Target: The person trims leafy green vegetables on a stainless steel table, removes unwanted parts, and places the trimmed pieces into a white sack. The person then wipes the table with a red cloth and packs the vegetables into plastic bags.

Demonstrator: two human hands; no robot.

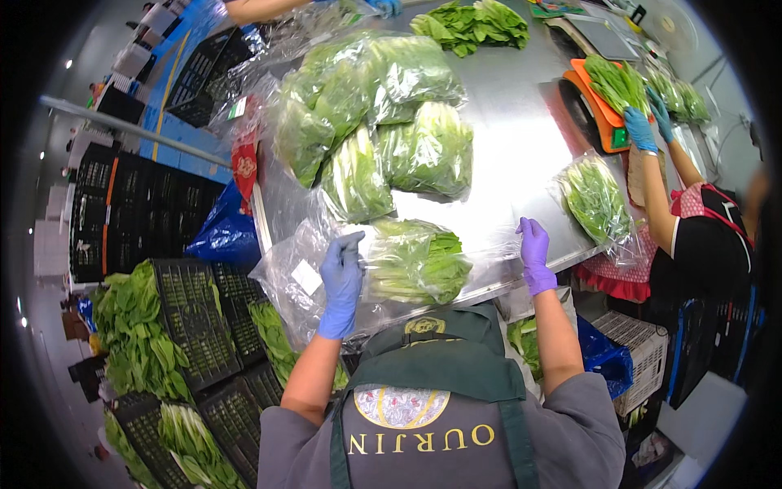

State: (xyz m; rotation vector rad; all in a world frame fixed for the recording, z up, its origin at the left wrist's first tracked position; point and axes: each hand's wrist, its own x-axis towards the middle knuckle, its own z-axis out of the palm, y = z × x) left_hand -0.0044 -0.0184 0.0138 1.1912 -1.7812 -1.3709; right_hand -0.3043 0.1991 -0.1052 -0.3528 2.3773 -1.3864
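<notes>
A clear plastic bag of leafy greens lies on its side at the near edge of the steel table. My left hand, in a blue glove, is at the bag's left end, fingers curled together on the film. On the other side, my right hand, in a purple glove, pinches the loose film drawn out from the bag. Under and beside my left wrist lie flat empty plastic bags with a white label. Just beyond, several filled bags of greens are heaped together.
Another bagged bunch lies right. A co-worker's gloved hands hold greens on an orange scale. Loose greens lie at the far side, near another person's gloved hand. Black crates with greens stand left, below the table.
</notes>
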